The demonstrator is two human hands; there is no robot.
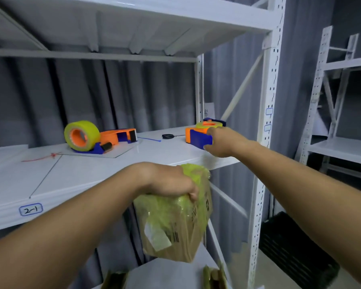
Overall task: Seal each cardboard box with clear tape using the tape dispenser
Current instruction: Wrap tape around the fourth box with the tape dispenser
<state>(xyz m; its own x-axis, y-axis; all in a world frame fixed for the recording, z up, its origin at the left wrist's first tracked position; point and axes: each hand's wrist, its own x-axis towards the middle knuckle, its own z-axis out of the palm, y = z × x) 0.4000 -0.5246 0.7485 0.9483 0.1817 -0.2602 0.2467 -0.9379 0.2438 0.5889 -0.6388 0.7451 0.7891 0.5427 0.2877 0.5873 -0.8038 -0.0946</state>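
My left hand [171,182] grips the top edge of a small cardboard box [175,230] wrapped in yellowish-green tape, held in the air in front of the white shelf [92,176]. My right hand [221,142] reaches to the shelf's right end and holds an orange and blue tape dispenser [198,136] with a yellow-green roll. A second orange and blue tape dispenser [92,138] with a large yellow-green roll lies farther left on the same shelf.
A black key-like object [168,136] and a blue strip [151,139] lie between the dispensers. A red string [48,156] sits at left. The shelf label reads 2-1 [30,209]. More cardboard [214,278] shows on the lower shelf. White rack uprights [265,142] stand at right.
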